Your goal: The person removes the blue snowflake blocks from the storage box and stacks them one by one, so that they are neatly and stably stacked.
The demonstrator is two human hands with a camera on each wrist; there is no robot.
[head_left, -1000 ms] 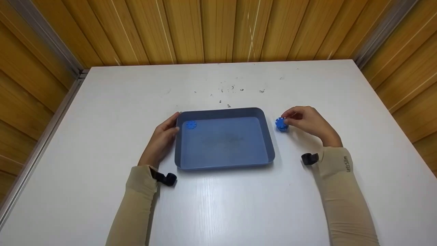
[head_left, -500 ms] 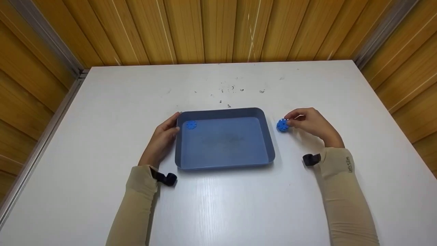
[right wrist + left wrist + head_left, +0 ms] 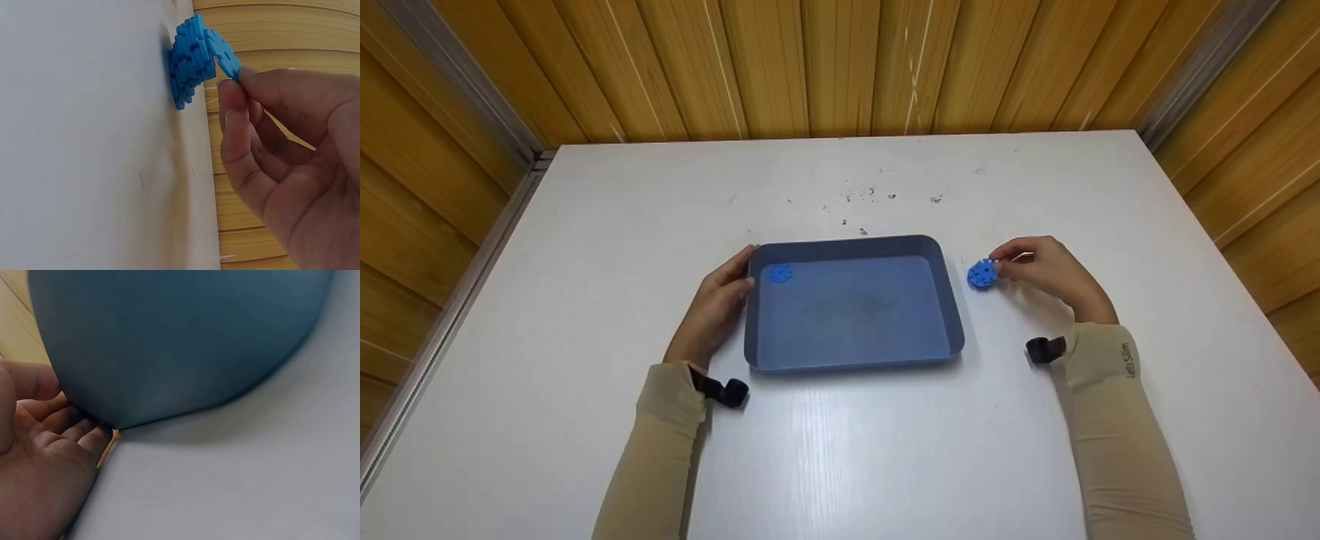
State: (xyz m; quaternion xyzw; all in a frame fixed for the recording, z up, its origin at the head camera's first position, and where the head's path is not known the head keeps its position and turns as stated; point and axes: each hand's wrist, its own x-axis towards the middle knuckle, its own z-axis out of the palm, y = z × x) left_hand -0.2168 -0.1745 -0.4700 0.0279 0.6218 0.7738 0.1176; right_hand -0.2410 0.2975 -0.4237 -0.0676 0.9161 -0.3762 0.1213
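In the right wrist view, my right hand (image 3: 298, 152) pinches a blue notched plastic disc (image 3: 222, 52) by its edge between thumb and fingers. That disc is tilted against the top of a stack of similar blue discs (image 3: 188, 70). From the head view, the stack stands on the table just right of a shallow blue-grey tray (image 3: 855, 367). My left hand (image 3: 711, 306) grips the tray's left wall near the far corner, thumb at the rim and fingers along the outside. Inside the tray's far left corner a blue disc (image 3: 781, 274) lies flat.
The tray sits mid-table on a white tabletop (image 3: 825, 450) with dark scuffs beyond it. Yellow wood-look panels (image 3: 840, 67) rise behind the table's far edge and at both sides. A black wrist camera (image 3: 1041, 350) sticks out from the right sleeve.
My right hand has shifted slightly right, and the top disc now sits off to the right of the stack in its fingers. The left hand and tray stay put.
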